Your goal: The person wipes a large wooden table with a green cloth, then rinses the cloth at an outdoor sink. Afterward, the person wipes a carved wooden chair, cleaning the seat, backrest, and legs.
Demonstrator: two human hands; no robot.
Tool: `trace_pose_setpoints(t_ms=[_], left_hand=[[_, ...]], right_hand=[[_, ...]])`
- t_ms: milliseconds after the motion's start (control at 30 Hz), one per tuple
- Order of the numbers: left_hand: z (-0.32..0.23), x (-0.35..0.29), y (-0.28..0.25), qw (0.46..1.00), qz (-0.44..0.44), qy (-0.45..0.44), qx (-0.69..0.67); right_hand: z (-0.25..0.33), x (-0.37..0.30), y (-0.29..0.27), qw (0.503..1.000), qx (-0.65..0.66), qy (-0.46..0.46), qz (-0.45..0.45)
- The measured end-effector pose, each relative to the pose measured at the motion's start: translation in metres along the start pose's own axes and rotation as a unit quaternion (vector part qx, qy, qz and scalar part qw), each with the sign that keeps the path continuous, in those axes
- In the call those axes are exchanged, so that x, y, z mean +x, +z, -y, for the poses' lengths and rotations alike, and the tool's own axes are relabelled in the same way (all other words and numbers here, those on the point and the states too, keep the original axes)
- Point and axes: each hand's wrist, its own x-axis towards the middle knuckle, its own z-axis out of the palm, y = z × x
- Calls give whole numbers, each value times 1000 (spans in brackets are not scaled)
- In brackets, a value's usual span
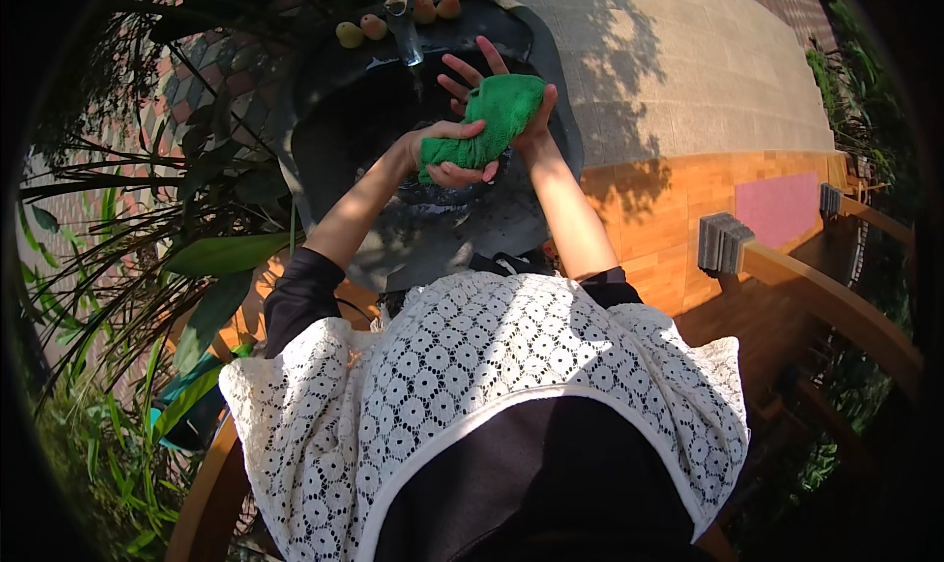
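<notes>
A green cloth is bunched over the dark stone basin, gripped by my left hand with the thumb on top and fingers curled beneath. My right hand lies palm up under the cloth's other end. Its fingers are stretched and spread, and the cloth covers most of the palm. Beyond the hands, a tap stands at the back of the basin, with what looks like a thin stream of water below it. Shadow hides much of the basin's inside.
Several yellow-pink fruits sit along the basin's back rim, on both sides of the tap. Long-leaved plants crowd the left. On the right are pale paving, a wooden floor, a pink mat and a wooden rail.
</notes>
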Motion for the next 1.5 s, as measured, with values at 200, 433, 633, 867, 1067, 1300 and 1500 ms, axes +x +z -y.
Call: trace_pose_setpoints(t_ms=[200, 433, 633, 867, 1067, 1300, 1500], left_hand=[[8, -5, 17, 945, -293, 32, 144], [24, -16, -33, 641, -612, 42, 460], [25, -10, -41, 403, -747, -20, 528], [27, -28, -48, 612, -559, 56, 556], [19, -26, -21, 988, -128, 87, 25], [28, -5, -14, 788, -524, 61, 318], [9, -16, -51, 449, -719, -31, 530]], right_hand=[[8, 3, -6, 981, -17, 71, -181], [-37, 24, -35, 847, -99, 74, -517], [-68, 36, -55, 714, -260, -45, -648], [-52, 9, -68, 845, -64, 31, -530], [-22, 17, 8, 946, 83, -27, -311], [-29, 5, -49, 899, -22, 79, -430], [-59, 31, -76, 763, -222, -67, -604]])
